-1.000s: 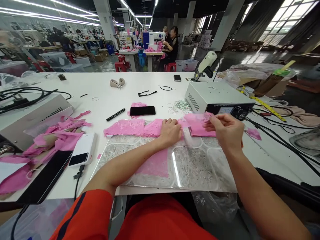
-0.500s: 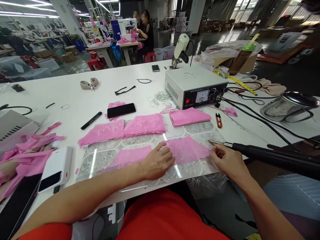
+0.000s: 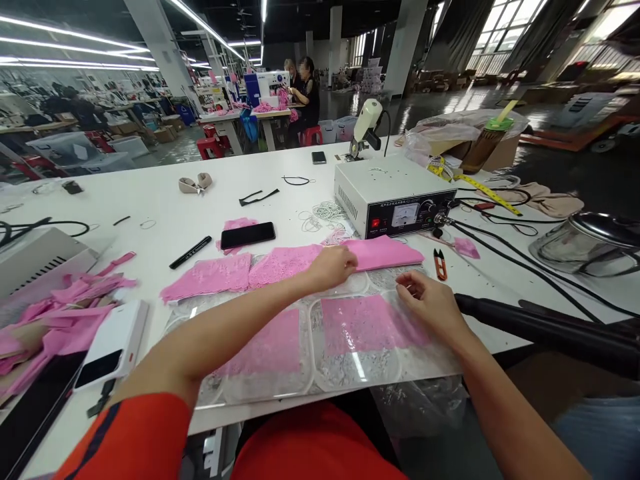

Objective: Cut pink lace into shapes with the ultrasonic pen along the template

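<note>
My left hand (image 3: 334, 268) reaches forward to the left end of a folded pink fabric stack (image 3: 387, 253), its fingers closed at the fabric's edge; the fingertips are partly hidden. My right hand (image 3: 431, 299) hovers over the right side of the mat, fingers loosely bent and apart, with nothing visible in them. Just below it lies a flat pink lace piece (image 3: 360, 323). Another pink piece (image 3: 275, 343) lies to the left, partly under my left forearm. A black-handled tool (image 3: 530, 323) extends right from behind my right hand; its metal tip is hidden.
Two pink lace stacks (image 3: 210, 275) (image 3: 280, 263) lie along the glossy patterned mat's (image 3: 357, 380) far edge. Beyond are a phone (image 3: 248, 235), a marker (image 3: 191, 252) and a grey control box (image 3: 395, 190). Orange thread snips (image 3: 440, 265) and black cables (image 3: 520, 267) lie at right.
My left hand has moved forward from the near lace piece to the folded stack. My right hand has shifted slightly left, away from the tool's tip. The camera view has tilted up.
</note>
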{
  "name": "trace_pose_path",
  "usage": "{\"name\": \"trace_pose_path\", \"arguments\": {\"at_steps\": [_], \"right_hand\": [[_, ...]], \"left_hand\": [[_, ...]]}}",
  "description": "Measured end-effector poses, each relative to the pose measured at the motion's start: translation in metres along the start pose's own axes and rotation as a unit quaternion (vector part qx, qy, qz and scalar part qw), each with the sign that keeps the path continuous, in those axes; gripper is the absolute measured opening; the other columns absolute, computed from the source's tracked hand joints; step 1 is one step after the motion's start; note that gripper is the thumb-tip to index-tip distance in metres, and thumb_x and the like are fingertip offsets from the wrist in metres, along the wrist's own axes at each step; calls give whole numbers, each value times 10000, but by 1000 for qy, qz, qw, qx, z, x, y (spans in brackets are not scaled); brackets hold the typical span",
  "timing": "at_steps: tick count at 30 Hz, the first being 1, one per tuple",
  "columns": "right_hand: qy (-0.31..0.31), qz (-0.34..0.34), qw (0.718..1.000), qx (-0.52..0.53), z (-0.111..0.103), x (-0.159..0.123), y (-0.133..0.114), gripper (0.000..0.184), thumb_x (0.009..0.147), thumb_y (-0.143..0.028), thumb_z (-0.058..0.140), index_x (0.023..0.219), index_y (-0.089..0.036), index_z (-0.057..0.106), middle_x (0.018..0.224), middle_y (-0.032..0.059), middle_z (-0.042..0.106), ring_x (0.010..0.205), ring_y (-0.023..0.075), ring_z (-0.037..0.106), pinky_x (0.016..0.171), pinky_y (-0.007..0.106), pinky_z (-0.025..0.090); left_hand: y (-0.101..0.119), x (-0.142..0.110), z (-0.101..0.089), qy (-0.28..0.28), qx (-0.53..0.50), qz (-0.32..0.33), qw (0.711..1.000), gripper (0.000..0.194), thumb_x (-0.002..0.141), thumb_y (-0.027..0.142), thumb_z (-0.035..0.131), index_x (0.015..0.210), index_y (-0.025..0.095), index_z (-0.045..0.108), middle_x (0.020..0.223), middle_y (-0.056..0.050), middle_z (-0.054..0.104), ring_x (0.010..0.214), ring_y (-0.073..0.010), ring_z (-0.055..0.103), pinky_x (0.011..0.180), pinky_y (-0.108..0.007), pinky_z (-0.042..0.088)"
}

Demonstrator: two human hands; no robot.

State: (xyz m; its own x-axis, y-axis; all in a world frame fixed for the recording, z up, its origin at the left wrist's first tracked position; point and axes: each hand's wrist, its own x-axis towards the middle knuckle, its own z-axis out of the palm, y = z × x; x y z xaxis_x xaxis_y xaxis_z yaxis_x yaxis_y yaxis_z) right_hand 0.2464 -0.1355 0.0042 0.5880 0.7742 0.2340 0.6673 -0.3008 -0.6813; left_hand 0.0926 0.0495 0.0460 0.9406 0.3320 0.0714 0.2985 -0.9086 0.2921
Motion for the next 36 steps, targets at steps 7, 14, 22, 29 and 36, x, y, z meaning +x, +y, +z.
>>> {"name": "trace_pose_path", "arguments": {"at_steps": [7,14,22,29,36], "right_hand": [[9,0,1000,-20,-1,27,16,174,742,-346,545,775,-230,670,643,24,688,582,194,631,616,329,474],[-4,-24,999,-31,-8,52,21,150,756,-295,571,775,-234,706,696,41,715,654,217,657,671,348,498],[-39,-109,993,-39,13,69,9,186,778,-277,602,875,-223,751,860,61,740,700,184,635,684,328,502],[-64,-172,981,-62,26,74,-1,198,817,-296,625,955,-206,735,1000,101,707,903,235,653,774,358,508],[-63,-197,975,-82,33,79,3,189,804,-274,665,971,-206,722,992,97,690,937,249,637,769,356,501]], "left_hand": [[-13,51,13,-66,-8,-61,996,348,990,369,625,1265,156,601,1258,-101,624,1080,-227,647,920,-438,574],[-26,58,19,-88,-68,-66,992,347,989,368,626,1262,155,604,1260,-100,624,1088,-232,645,925,-441,571],[-36,62,17,-117,-166,-65,977,354,976,382,641,1236,143,624,1245,-84,633,1068,-246,651,893,-418,583],[-40,63,13,-127,-205,-75,968,335,975,375,645,1206,133,633,1199,-77,649,1027,-231,662,863,-399,590],[-42,63,8,-128,-211,-65,967,263,980,360,644,1080,117,659,1037,-49,682,889,-175,677,772,-333,595]]}}
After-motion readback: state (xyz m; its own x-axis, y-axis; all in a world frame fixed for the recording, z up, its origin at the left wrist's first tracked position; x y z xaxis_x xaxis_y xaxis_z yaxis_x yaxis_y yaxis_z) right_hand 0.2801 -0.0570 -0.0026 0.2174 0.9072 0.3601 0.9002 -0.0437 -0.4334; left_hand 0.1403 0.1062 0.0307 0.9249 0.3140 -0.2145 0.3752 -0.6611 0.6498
